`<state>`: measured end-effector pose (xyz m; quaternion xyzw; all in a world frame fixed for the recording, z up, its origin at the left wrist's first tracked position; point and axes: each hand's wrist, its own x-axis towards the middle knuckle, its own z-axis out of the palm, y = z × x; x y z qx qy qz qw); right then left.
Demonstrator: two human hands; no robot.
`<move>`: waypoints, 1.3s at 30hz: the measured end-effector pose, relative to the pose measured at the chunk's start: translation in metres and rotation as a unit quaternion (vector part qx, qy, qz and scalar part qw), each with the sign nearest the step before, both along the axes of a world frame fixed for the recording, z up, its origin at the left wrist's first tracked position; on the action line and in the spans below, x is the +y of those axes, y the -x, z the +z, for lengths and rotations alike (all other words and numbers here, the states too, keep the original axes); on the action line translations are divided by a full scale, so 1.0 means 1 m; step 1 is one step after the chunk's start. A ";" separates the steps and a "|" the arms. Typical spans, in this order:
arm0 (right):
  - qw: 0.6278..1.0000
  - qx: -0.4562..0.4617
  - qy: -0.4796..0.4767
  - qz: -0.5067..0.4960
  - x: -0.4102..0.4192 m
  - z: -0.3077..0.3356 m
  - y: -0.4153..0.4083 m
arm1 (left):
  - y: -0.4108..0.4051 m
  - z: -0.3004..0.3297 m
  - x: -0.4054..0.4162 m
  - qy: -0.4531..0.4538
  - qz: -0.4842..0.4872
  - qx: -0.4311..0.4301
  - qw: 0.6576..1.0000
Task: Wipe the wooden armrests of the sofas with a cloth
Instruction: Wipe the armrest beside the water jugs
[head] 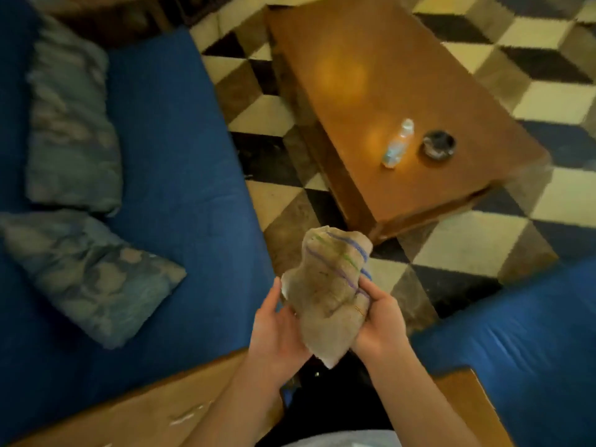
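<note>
A beige cloth (pixel 329 291) with blue and green stripes is bunched up between both hands, held in the air above the gap between two sofas. My left hand (pixel 274 330) cups its lower left side. My right hand (pixel 380 321) grips its right side. A wooden armrest (pixel 154 411) of the left blue sofa (pixel 180 175) runs along the bottom left, under my left forearm, with pale marks on it. Another wooden armrest (pixel 467 401) of the right blue sofa (pixel 529 343) sits at the bottom right, beside my right forearm.
Two patterned cushions (pixel 71 124) (pixel 93 275) lie on the left sofa. A wooden coffee table (pixel 371 91) stands ahead on the checkered tile floor (pixel 467 250), carrying a plastic bottle (pixel 398 143) and a dark ashtray (pixel 438 145).
</note>
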<state>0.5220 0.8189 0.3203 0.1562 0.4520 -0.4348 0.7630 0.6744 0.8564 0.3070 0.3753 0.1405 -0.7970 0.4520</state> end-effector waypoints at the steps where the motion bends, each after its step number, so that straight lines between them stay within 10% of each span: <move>1: 0.999 0.001 0.010 0.034 -0.009 0.005 -0.009 | -0.011 0.007 -0.003 0.017 0.032 -0.012 0.999; 11: 0.942 0.037 0.096 0.320 -0.062 0.022 -0.151 | -0.093 0.024 0.032 0.051 0.320 -0.166 0.931; 18: 0.872 -0.001 0.073 0.484 -0.040 -0.012 -0.187 | -0.061 -0.015 0.068 -0.123 0.519 -0.129 0.836; 31: 0.596 0.268 0.132 0.745 0.022 -0.032 -0.181 | 0.034 -0.048 0.161 -0.420 0.499 -0.175 0.737; 39: 0.550 0.359 0.238 0.716 0.065 -0.070 -0.170 | 0.018 -0.073 0.202 -0.443 0.401 -0.265 0.757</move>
